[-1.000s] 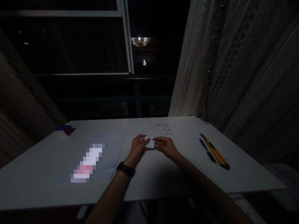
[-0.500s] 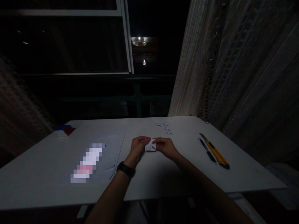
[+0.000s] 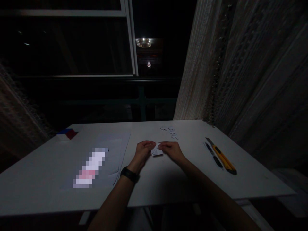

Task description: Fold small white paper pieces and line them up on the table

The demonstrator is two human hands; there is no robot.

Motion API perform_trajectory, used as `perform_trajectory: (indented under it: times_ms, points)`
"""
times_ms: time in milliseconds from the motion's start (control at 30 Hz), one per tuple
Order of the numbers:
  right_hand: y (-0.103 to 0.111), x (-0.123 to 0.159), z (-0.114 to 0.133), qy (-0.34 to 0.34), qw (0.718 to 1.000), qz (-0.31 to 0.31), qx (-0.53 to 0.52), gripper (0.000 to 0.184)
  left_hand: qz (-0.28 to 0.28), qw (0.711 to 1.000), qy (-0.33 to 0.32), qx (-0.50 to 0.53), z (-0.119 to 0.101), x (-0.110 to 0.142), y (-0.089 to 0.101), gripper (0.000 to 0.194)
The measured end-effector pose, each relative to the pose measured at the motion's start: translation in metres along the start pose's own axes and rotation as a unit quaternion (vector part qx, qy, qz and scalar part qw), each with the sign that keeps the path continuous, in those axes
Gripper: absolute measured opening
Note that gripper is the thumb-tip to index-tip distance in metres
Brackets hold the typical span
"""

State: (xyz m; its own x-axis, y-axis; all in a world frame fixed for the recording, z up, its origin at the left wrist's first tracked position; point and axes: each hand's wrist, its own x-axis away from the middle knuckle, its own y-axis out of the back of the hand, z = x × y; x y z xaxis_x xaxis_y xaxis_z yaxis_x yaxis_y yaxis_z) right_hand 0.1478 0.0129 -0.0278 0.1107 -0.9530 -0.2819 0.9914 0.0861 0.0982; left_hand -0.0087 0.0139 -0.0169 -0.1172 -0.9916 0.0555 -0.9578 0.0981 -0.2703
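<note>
A small folded piece of white paper (image 3: 157,151) is held between my two hands just above the middle of the table. My left hand (image 3: 143,150), with a dark band on its wrist, pinches the paper's left side. The fingers of my right hand (image 3: 172,150) are closed on its upper right part. Crease lines show on the paper, and its lower edge casts a dark shadow. Beyond my hands lie several small folded paper pieces (image 3: 171,132) in a loose group.
To the right lie a yellow utility knife (image 3: 223,158) with its blade out and a dark pen-like tool (image 3: 213,155). White sheets (image 3: 117,154) and a pixelated bright patch (image 3: 92,166) are at left. A blue, red and white block (image 3: 65,134) stands far left on the white table (image 3: 154,195).
The folded paper has shifted slightly right and tilted between my hands. My right fingers have moved a little over it; the other things stay put.
</note>
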Motion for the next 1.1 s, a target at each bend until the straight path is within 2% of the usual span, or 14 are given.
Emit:
perform_trajectory:
  times_ms: [100,200,500,867,1100]
  points:
    - [0.0009,0.0002,0.0015,-0.002,1.000,-0.005,0.010,0.017,0.057,0.998,0.033,0.011,0.0010,0.0020,0.0005,0.034]
    - [0.0007,0.0004,0.0044,-0.008,1.000,-0.015,0.017,0.018,0.078,0.996,0.042,0.016,0.0016,0.0029,0.0012,0.037]
    - [-0.0010,-0.0004,0.0057,-0.017,0.999,-0.034,0.000,0.014,0.062,0.997,0.043,0.027,-0.0029,0.0041,-0.0003,0.040]
    - [-0.0018,-0.0001,0.0012,0.019,0.998,-0.044,0.045,0.010,0.052,0.997,0.054,0.020,-0.0032,0.0054,-0.0022,0.037]
    - [-0.0036,0.0006,0.0002,-0.016,0.999,-0.051,0.010,0.017,0.041,0.998,0.056,-0.001,-0.0058,0.0065,-0.0036,0.039]
